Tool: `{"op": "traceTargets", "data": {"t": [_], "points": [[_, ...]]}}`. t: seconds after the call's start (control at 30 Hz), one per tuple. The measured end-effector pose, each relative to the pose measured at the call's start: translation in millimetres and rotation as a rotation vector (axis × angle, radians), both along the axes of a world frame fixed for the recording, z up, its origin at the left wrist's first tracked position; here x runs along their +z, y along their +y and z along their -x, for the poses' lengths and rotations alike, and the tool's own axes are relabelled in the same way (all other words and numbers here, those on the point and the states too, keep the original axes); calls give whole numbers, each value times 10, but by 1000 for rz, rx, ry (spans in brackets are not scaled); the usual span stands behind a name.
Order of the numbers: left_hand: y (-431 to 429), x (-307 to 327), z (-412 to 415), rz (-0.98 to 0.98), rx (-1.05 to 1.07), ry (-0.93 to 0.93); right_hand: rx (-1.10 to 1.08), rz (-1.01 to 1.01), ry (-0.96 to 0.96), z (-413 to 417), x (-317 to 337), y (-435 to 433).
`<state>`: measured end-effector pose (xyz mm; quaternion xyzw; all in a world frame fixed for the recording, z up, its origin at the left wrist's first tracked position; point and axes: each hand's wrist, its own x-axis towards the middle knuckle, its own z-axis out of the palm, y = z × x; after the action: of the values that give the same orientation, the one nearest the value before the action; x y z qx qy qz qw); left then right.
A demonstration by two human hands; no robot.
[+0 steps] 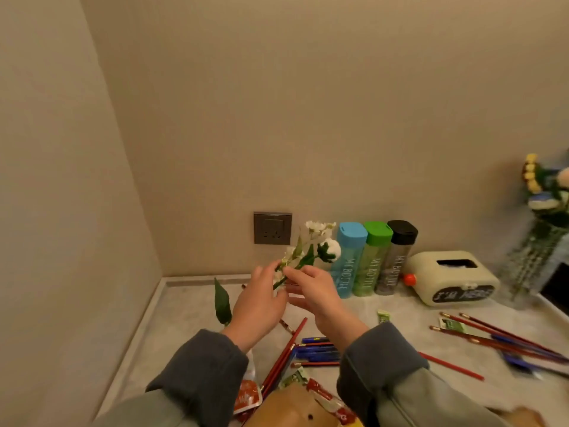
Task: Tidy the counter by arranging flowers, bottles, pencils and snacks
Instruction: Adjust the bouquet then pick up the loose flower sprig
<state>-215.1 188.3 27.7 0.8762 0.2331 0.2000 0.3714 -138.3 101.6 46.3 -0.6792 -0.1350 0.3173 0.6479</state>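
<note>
White-flowered sprig [311, 251] with green leaves held up off the counter [184, 306], tilted right. The left hand [258, 300] grips its stem; the right hand [314, 291] has its thumb at the stem, grip unclear. Loose green leaf [222, 303] just left of the hands. Three "MY BOTTLE" bottles upright against the wall, side by side: blue [349, 260], green [371, 260], black [395, 257]. Red pencils [286, 352] and blue pens [320, 349] scattered centre; more pencils [492, 334] fanned at right. Red snack packets [246, 396] at the near edge. Small green packets [385, 317] among the pencils. Vase of flowers [545, 192] far right, blurred.
</note>
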Motion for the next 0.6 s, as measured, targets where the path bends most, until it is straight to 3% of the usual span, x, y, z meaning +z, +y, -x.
{"op": "traceTargets", "data": {"t": [0.13, 0.33, 0.43, 0.6], "points": [[-206, -47, -271, 25, -53, 109, -205, 10, 5, -242, -57, -382], [-331, -291, -549, -144, -75, 390, -391, 11, -24, -500, -35, -981], [-579, -272, -712, -164, -143, 286, -425, 26, -103, -601, 28, -1225], [-1204, 12, -1076, 117, -430, 37, -442, 99, -320, -836, 207, -1662]]}}
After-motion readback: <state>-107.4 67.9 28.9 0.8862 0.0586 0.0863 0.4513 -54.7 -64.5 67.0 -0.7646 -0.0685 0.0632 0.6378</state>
